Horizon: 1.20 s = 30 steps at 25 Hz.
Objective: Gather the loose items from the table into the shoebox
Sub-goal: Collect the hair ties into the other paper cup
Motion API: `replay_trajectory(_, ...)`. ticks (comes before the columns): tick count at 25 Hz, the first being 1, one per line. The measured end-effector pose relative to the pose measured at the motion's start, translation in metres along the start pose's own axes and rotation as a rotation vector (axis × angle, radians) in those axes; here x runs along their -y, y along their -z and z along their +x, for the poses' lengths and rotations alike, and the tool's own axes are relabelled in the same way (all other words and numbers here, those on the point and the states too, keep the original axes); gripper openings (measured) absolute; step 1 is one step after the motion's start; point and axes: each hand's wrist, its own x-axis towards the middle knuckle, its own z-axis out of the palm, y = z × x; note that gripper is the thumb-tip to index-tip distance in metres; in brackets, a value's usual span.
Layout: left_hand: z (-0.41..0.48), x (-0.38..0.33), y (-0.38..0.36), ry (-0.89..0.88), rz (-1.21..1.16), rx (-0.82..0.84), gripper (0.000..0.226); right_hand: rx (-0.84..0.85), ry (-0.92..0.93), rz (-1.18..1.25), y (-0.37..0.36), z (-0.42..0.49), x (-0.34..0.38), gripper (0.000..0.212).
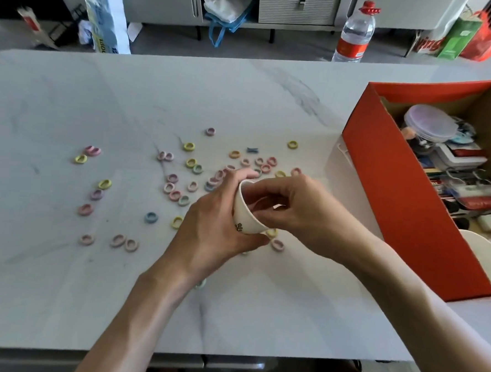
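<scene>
Pastel hair ties (189, 146) lie scattered across the marble table (100, 90), left of the open orange shoebox (396, 195), none yet inside it. Also left of the box, a person's left hand (216, 221) grips a small white cup (244, 214), tilted. The right hand (297, 209) curls its fingers into the cup's mouth; whether they pinch anything cannot be told.

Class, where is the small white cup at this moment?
Head view, just right of centre: the left hand grips the white cup over the table, the right hand at its mouth, with the orange shoebox to its right.
</scene>
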Motion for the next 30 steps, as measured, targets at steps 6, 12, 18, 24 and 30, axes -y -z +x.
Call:
replay_trajectory(6, 0.002, 0.005, -0.001, 0.029, -0.026, -0.144, 0.078, -0.39, -0.089, -0.256, 0.022, -0.003, -0.031, 0.018)
replay_trajectory(12, 0.004, 0.012, 0.002, 0.006, -0.006, -0.187, 0.079, -0.133, -0.367, -0.425, -0.001, -0.003, -0.062, 0.055)
replay_trajectory(18, 0.004, 0.014, 0.003, 0.016, 0.024, -0.176, 0.08, -0.125, -0.174, -0.537, -0.022, -0.005, -0.064, 0.021)
replay_trajectory(24, 0.003, 0.011, 0.003, 0.009, 0.032, -0.118, 0.081, -0.061, -0.079, -0.617, -0.021, 0.0, -0.062, 0.01)
replay_trajectory(30, 0.0, 0.007, 0.004, 0.036, 0.033, -0.102, 0.081, -0.025, -0.229, -0.367, 0.002, 0.009, -0.053, 0.015)
